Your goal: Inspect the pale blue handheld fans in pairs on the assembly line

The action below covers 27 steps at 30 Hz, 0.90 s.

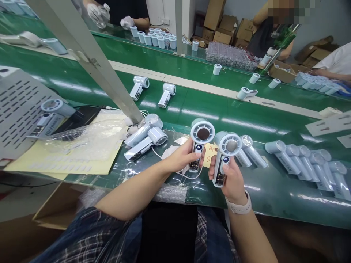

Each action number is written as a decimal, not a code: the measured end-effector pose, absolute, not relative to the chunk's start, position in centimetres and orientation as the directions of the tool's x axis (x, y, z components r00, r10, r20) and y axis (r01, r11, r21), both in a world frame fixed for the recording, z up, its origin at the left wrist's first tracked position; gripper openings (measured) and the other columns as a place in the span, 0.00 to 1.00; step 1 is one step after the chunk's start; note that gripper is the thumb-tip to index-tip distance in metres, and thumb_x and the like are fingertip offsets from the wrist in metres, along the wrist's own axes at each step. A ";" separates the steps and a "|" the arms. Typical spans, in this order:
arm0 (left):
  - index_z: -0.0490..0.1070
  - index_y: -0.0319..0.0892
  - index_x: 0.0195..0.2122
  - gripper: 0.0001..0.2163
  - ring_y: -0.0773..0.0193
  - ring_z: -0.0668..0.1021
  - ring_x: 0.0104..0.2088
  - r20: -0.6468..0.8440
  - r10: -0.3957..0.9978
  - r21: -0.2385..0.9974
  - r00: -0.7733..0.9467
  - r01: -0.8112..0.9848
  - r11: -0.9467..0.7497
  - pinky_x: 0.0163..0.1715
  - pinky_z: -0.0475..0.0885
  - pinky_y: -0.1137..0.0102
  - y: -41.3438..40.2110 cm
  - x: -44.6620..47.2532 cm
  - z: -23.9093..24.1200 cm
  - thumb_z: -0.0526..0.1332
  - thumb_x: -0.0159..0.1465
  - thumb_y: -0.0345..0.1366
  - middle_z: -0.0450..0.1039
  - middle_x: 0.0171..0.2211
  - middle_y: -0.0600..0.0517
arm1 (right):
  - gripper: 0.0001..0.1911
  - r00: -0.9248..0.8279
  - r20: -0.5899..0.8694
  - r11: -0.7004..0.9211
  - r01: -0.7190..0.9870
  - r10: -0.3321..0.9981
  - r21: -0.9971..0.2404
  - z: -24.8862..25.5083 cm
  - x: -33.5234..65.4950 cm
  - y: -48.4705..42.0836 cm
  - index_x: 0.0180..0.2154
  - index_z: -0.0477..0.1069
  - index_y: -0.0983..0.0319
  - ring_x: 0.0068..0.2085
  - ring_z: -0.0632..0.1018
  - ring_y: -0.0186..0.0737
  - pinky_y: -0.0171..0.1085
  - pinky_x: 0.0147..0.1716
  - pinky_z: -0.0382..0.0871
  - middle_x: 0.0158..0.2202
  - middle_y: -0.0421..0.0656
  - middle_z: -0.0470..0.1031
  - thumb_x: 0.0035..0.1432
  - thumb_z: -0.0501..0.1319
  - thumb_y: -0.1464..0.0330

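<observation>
My left hand (182, 157) is closed round the handle of a small pale blue handheld fan (201, 137), held upright with its round head facing me and a lit display showing digits. My right hand (231, 179) grips a second fan (226, 149) of the same kind by its handle, thumb near its lit display. Both fans hover just above the green bench edge (274, 204). Two more fans (145, 140) lie to the left of my left hand. A row of several fans (307, 164) lies to the right.
A green conveyor belt (208, 109) carries two fans (153, 91) and loose cylinders (253, 78). Yellow sheets with plastic wrap (82, 146) lie at left, beside a perforated metal panel (16, 106). A slanted metal post (90, 62) crosses the view. Other people work across the belt among cardboard boxes (222, 25).
</observation>
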<state>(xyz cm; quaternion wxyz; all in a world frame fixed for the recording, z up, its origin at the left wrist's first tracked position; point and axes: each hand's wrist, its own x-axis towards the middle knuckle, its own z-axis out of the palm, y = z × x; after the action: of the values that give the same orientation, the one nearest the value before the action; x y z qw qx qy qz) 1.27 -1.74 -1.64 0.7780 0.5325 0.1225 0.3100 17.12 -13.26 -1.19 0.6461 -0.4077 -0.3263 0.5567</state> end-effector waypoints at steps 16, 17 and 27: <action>0.60 0.42 0.50 0.21 0.63 0.77 0.31 0.060 0.668 0.932 0.742 -0.281 0.228 0.34 0.73 0.66 -2.0 1.5 -2.2 0.67 0.63 0.44 0.71 0.34 0.53 | 0.20 0.105 -0.079 0.004 -0.624 0.991 -0.781 -0.3 18.0 -13.6 0.50 0.73 0.59 0.25 0.73 0.35 0.34 0.19 0.70 0.34 0.42 0.76 0.59 0.64 0.58; 0.60 0.42 0.50 0.21 0.63 0.78 0.32 0.065 0.667 0.935 0.742 -0.280 0.220 0.35 0.73 0.65 -2.0 1.4 -2.1 0.66 0.63 0.44 0.72 0.36 0.52 | 0.20 0.106 -0.083 0.001 -0.621 0.991 -0.784 -0.3 17.9 -13.5 0.50 0.73 0.59 0.25 0.73 0.36 0.35 0.19 0.70 0.34 0.43 0.76 0.59 0.64 0.58; 0.68 0.40 0.43 0.29 0.56 0.81 0.38 0.071 0.710 0.913 0.700 -0.332 0.236 0.40 0.74 0.64 -2.1 1.3 -1.2 0.71 0.54 0.59 0.77 0.37 0.46 | 0.14 0.147 -0.031 0.051 -0.520 0.989 -0.852 0.2 16.9 -12.1 0.49 0.68 0.57 0.23 0.74 0.36 0.35 0.18 0.70 0.33 0.41 0.77 0.64 0.61 0.60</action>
<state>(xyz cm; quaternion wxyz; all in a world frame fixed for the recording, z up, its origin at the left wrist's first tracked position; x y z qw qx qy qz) 1.33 -2.06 -1.16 0.7646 0.5154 0.1834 0.3408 16.91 -12.12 0.18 0.6556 -0.3789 -0.3090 0.5755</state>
